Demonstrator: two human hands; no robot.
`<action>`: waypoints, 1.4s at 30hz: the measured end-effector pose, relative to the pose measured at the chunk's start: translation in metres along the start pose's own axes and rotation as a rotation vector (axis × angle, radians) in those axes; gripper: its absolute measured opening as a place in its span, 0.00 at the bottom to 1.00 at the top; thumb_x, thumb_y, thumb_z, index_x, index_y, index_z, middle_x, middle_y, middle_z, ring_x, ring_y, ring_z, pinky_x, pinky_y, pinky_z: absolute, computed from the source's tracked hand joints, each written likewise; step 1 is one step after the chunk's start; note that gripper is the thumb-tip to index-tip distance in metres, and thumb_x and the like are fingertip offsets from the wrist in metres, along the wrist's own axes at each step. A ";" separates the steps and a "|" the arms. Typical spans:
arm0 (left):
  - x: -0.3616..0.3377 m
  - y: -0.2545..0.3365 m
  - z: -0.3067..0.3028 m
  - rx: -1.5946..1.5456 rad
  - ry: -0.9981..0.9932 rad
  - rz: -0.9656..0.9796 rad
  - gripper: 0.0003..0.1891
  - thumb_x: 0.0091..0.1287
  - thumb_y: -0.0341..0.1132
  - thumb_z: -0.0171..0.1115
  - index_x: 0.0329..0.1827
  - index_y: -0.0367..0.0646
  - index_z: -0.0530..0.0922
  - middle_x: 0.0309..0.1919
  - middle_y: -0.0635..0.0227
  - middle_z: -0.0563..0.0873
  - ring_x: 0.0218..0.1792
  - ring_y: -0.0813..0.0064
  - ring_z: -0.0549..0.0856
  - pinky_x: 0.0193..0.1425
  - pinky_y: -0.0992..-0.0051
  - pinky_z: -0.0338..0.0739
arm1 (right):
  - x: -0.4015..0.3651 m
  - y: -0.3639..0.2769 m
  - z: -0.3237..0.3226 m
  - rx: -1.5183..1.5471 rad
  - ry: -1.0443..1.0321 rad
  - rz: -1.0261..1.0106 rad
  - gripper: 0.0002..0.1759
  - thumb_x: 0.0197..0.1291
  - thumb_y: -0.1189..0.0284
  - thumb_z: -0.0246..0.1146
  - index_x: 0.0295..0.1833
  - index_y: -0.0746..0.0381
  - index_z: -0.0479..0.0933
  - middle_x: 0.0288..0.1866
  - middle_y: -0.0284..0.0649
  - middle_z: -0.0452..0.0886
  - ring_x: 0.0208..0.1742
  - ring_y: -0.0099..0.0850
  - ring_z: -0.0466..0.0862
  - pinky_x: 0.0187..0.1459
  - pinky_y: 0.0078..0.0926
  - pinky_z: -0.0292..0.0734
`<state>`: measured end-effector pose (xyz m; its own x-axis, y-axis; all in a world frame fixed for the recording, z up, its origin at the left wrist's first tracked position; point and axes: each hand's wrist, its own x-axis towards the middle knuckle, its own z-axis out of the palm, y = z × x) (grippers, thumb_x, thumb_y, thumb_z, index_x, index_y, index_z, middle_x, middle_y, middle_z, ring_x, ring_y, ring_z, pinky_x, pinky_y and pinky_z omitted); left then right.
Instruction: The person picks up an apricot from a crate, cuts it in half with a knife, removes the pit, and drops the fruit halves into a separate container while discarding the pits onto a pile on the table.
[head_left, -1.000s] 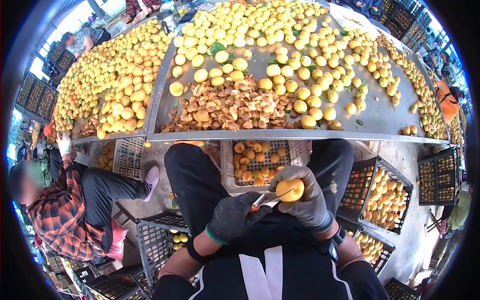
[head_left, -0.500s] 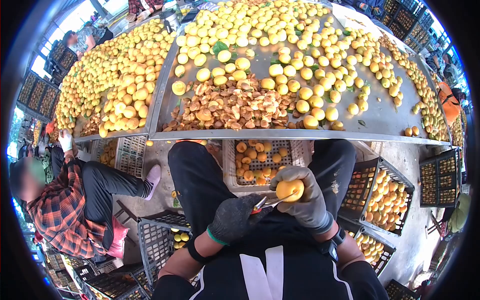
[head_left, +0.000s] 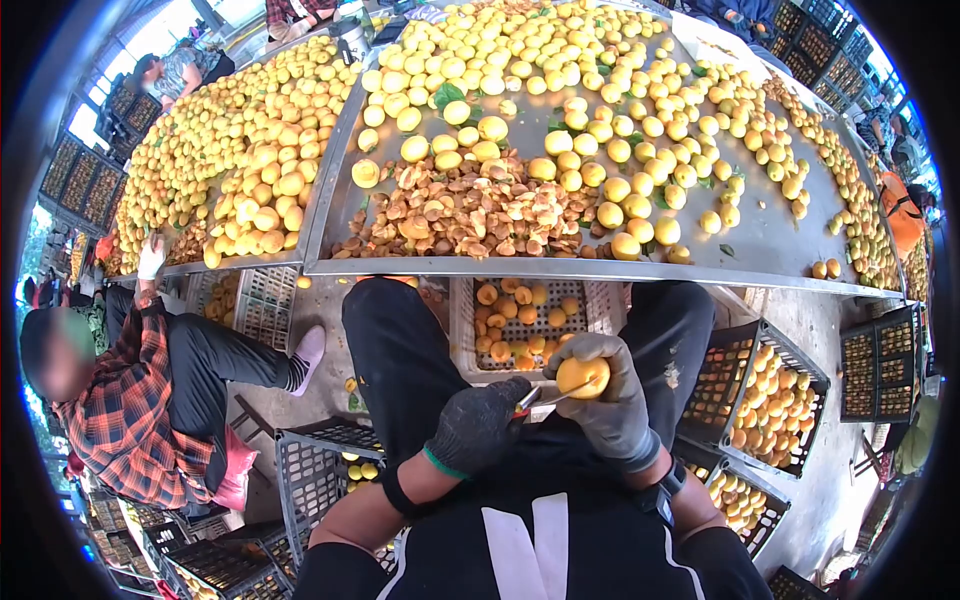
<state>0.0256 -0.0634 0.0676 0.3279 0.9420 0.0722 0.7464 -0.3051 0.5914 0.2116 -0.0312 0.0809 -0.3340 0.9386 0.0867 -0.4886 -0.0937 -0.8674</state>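
Note:
My left hand point(head_left: 474, 426), in a black knitted glove with a green cuff, is closed around a red-handled metal tool point(head_left: 530, 400). The tool's slim pointed tip reaches right to the face of a yellow-orange apricot point(head_left: 582, 378). Grey-gloved fingers of my right hand point(head_left: 612, 410) wrap that apricot from behind and from the side, leaving its front showing. Both hands are close together above my lap. Just beyond them, between my knees, a pale plastic crate point(head_left: 462, 345) holds orange apricots, several of them looking cut open.
A metal table point(head_left: 480, 267) spans the front, covered with apricots and a heap of brown pits point(head_left: 470, 215). Dark crates of apricots stand at my right point(head_left: 775, 400) and left point(head_left: 310, 480). A person in a plaid shirt point(head_left: 130, 440) sits at the left.
The tool's tip has shifted across the apricot's front, and its jaws look closer together. The seated person's white-gloved hand has moved up and right, to the table edge.

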 end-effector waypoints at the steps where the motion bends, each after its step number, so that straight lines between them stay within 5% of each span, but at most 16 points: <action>1: 0.001 0.000 0.001 0.001 0.001 0.000 0.17 0.55 0.36 0.65 0.49 0.44 0.80 0.31 0.56 0.84 0.31 0.57 0.85 0.35 0.61 0.79 | -0.001 0.001 0.001 0.000 -0.001 -0.001 0.32 0.44 0.90 0.68 0.54 0.58 0.67 0.53 0.36 0.69 0.52 0.28 0.75 0.52 0.24 0.74; 3: 0.003 -0.002 0.005 -0.017 -0.006 -0.020 0.16 0.55 0.35 0.64 0.47 0.43 0.80 0.30 0.56 0.84 0.32 0.56 0.85 0.35 0.60 0.79 | -0.002 0.005 0.001 -0.042 0.021 -0.009 0.31 0.46 0.82 0.72 0.55 0.58 0.66 0.51 0.38 0.71 0.52 0.29 0.76 0.56 0.30 0.73; 10: 0.015 -0.008 0.002 -0.070 -0.057 -0.035 0.18 0.58 0.37 0.63 0.50 0.41 0.79 0.31 0.53 0.84 0.32 0.52 0.84 0.36 0.58 0.79 | 0.005 -0.003 -0.001 0.015 0.056 0.078 0.34 0.45 0.89 0.69 0.57 0.59 0.65 0.57 0.40 0.72 0.57 0.32 0.76 0.59 0.29 0.72; 13: 0.018 -0.003 -0.003 -0.089 -0.107 -0.077 0.19 0.61 0.39 0.61 0.52 0.39 0.78 0.33 0.51 0.84 0.35 0.52 0.84 0.39 0.58 0.78 | 0.008 0.005 -0.011 -0.312 -0.012 0.013 0.33 0.49 0.81 0.71 0.59 0.59 0.64 0.61 0.44 0.72 0.62 0.37 0.74 0.63 0.35 0.70; 15: 0.017 -0.005 0.005 -0.168 0.023 0.032 0.19 0.63 0.41 0.62 0.52 0.39 0.78 0.28 0.49 0.83 0.31 0.48 0.83 0.34 0.57 0.77 | 0.010 0.012 -0.005 0.305 0.050 0.088 0.34 0.52 0.72 0.72 0.62 0.60 0.63 0.61 0.45 0.73 0.63 0.40 0.73 0.62 0.37 0.71; 18: 0.019 -0.007 0.008 -0.108 0.018 0.017 0.19 0.63 0.41 0.62 0.52 0.36 0.78 0.28 0.47 0.83 0.31 0.47 0.83 0.34 0.56 0.77 | 0.015 0.012 0.006 0.453 0.004 0.080 0.32 0.54 0.65 0.72 0.61 0.61 0.66 0.57 0.43 0.77 0.67 0.41 0.70 0.66 0.40 0.67; 20: 0.020 -0.009 0.003 -0.078 -0.001 -0.011 0.20 0.63 0.41 0.62 0.52 0.36 0.77 0.28 0.46 0.83 0.31 0.47 0.83 0.34 0.56 0.77 | 0.012 0.004 0.003 0.469 0.032 0.187 0.34 0.52 0.64 0.73 0.62 0.61 0.67 0.57 0.42 0.77 0.66 0.37 0.71 0.66 0.36 0.66; 22: 0.020 -0.010 0.003 -0.049 -0.023 -0.034 0.20 0.63 0.42 0.62 0.52 0.36 0.77 0.28 0.45 0.82 0.31 0.47 0.83 0.35 0.56 0.77 | 0.011 0.013 -0.013 -0.090 0.061 0.121 0.36 0.51 0.61 0.74 0.63 0.61 0.67 0.58 0.42 0.77 0.64 0.34 0.73 0.64 0.33 0.67; 23: 0.020 -0.011 0.005 -0.061 0.009 -0.026 0.20 0.63 0.42 0.62 0.52 0.36 0.77 0.28 0.45 0.82 0.31 0.47 0.83 0.35 0.56 0.77 | 0.012 0.010 -0.014 -0.136 0.077 0.136 0.39 0.50 0.60 0.74 0.64 0.62 0.66 0.59 0.41 0.76 0.61 0.31 0.74 0.62 0.30 0.68; 27: 0.019 0.000 0.012 -0.148 0.128 -0.022 0.21 0.63 0.42 0.63 0.53 0.36 0.76 0.28 0.45 0.82 0.32 0.47 0.83 0.35 0.56 0.77 | 0.014 0.016 -0.004 0.112 0.072 0.130 0.39 0.51 0.61 0.74 0.65 0.63 0.65 0.59 0.40 0.75 0.62 0.31 0.73 0.64 0.30 0.67; 29: 0.021 0.001 0.010 -0.155 0.097 -0.053 0.21 0.63 0.42 0.63 0.53 0.35 0.75 0.28 0.45 0.82 0.32 0.47 0.83 0.35 0.56 0.77 | 0.013 0.022 0.007 0.592 0.116 0.206 0.40 0.52 0.62 0.73 0.67 0.64 0.64 0.58 0.39 0.75 0.63 0.31 0.72 0.66 0.31 0.64; 34: 0.024 -0.013 0.012 -0.093 0.086 -0.026 0.22 0.63 0.42 0.63 0.53 0.33 0.75 0.28 0.45 0.82 0.32 0.46 0.83 0.35 0.56 0.77 | 0.018 0.019 -0.007 0.180 0.069 0.104 0.39 0.52 0.66 0.73 0.67 0.63 0.63 0.57 0.38 0.75 0.62 0.30 0.72 0.66 0.31 0.63; 36: 0.024 -0.009 0.012 -0.127 0.124 -0.023 0.22 0.63 0.42 0.62 0.53 0.33 0.75 0.28 0.45 0.82 0.32 0.46 0.83 0.35 0.56 0.77 | 0.020 0.018 -0.009 -0.011 0.095 0.053 0.36 0.54 0.75 0.71 0.67 0.63 0.64 0.56 0.36 0.75 0.59 0.26 0.74 0.62 0.26 0.68; 42: 0.022 -0.004 0.014 -0.052 0.124 -0.066 0.22 0.63 0.41 0.62 0.53 0.33 0.76 0.28 0.46 0.82 0.32 0.49 0.83 0.34 0.57 0.77 | 0.015 0.034 -0.003 0.361 0.051 0.130 0.36 0.58 0.57 0.68 0.66 0.62 0.65 0.56 0.37 0.76 0.57 0.28 0.75 0.60 0.30 0.68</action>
<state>0.0381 -0.0430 0.0558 0.2030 0.9707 0.1283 0.7318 -0.2374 0.6388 0.1922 -0.0194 0.0515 -0.3757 0.9256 -0.0454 -0.7001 -0.3156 -0.6406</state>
